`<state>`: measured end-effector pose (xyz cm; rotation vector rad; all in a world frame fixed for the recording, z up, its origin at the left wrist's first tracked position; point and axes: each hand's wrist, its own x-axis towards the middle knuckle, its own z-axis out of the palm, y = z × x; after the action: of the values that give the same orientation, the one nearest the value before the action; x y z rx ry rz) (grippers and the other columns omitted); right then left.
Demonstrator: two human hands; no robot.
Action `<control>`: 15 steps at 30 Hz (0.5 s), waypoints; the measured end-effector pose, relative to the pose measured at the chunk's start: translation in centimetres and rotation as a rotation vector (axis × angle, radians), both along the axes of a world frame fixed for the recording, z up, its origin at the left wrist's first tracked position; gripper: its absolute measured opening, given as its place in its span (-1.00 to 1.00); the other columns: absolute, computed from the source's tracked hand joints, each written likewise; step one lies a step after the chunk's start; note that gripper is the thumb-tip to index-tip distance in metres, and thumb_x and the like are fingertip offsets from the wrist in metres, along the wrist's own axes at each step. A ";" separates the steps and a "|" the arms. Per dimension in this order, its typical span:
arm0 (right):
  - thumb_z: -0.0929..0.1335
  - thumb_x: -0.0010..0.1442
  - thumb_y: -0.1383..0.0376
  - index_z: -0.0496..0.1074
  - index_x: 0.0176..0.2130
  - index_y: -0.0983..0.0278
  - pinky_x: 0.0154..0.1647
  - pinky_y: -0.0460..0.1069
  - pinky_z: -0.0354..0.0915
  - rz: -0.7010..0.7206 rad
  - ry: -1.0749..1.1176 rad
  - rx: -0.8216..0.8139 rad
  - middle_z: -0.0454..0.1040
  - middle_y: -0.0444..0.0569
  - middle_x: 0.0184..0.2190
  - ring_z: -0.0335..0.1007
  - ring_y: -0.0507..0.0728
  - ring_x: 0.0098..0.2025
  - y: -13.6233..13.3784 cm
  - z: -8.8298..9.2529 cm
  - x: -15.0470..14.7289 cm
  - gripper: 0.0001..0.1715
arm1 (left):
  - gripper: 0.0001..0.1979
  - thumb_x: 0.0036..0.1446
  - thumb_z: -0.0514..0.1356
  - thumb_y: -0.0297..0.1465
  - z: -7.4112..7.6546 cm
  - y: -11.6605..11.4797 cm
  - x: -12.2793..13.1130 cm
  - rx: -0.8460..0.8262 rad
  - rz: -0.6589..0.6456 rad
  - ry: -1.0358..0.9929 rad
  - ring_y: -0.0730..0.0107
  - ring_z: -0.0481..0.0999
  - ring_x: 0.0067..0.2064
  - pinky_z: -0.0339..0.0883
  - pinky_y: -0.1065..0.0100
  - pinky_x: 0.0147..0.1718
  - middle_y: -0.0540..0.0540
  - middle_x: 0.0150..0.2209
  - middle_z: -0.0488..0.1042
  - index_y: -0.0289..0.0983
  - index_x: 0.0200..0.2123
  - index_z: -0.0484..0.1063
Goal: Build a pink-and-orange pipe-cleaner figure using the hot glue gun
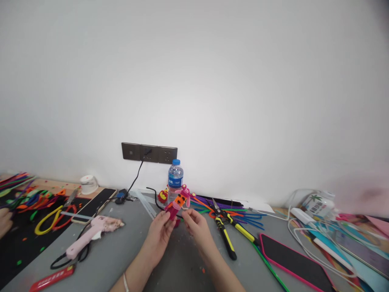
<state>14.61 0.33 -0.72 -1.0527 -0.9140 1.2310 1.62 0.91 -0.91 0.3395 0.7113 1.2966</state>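
My left hand [159, 235] and my right hand [198, 228] are both raised over the grey table [179, 263], fingers pinched around a small pink and orange pipe-cleaner figure [178, 201]. The left hand grips its dark pink lower part. The right hand's fingertips close on a thin strand at the figure's right side. A water bottle [175, 177] stands just behind the figure, against the wall.
A pink glue gun [91, 233] lies left of my hands, its black cord running to a wall socket [148, 152]. Yellow-handled pliers [226, 233] and coloured pipe cleaners [237, 215] lie to the right, with a pink-edged phone [291, 259]. Another person's hand [4, 221] shows at the far left.
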 end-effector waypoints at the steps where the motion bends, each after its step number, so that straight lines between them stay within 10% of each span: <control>1: 0.50 -0.29 -0.14 0.28 -0.59 0.27 -0.69 -0.14 -0.22 0.009 0.002 0.001 0.08 -0.33 -0.76 -0.15 -0.11 -0.70 0.0 -0.1 0.0 -0.40 | -0.87 0.05 0.24 -0.66 -0.1 0.0 0.0 0.010 -0.009 0.003 0.47 0.60 -0.42 0.53 0.54 -0.40 -0.04 -0.43 0.60 -0.35 -0.44 0.47; 15: 0.52 -0.22 -0.05 0.34 -0.54 0.29 -0.67 -0.14 -0.09 0.036 -0.009 0.083 0.21 -0.27 -0.69 -0.01 -0.08 -0.66 0.1 -0.6 -0.5 -0.48 | -0.76 -0.06 0.36 -0.49 -0.4 -0.6 -0.1 0.187 -0.180 -0.041 0.35 0.58 -0.15 0.42 0.41 -0.10 -0.09 -0.20 0.62 -0.29 -0.24 0.54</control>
<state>14.11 0.42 -1.30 -0.9802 -0.9861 1.2083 1.57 0.32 -1.30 0.5153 0.5131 1.1975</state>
